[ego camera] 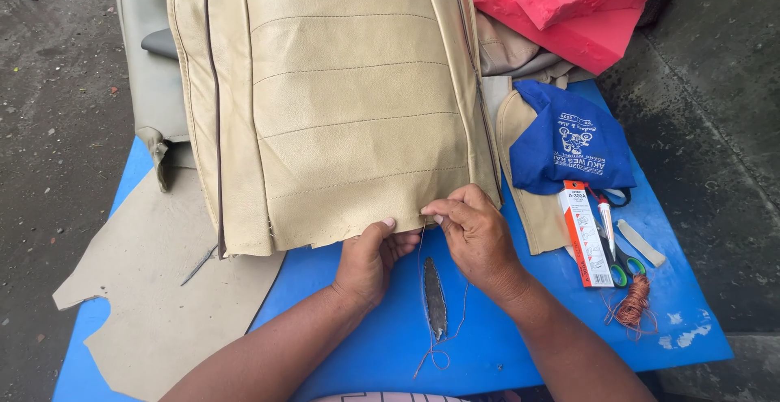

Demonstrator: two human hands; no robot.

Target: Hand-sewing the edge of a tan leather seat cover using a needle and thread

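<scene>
Nearest the camera, a dark, narrow leaf-shaped strip is lying on the blue table, with a loose thread trailing around it toward the hands.

Just beyond it, the left hand is gripping the bottom hem of the beige seat cover, thumb on top and fingers curled beneath, seemingly holding the edge taut and flat. The right hand is closing its fingertips in a pinch at that same hem, apparently on the thread or a needle; which, I cannot tell.

To the right, a red-and-white box, green-handled scissors and a coil of copper-coloured thread are sitting within easy reach. Farther off, a blue cloth bag and pink foam blocks are lying beyond the cover.
</scene>
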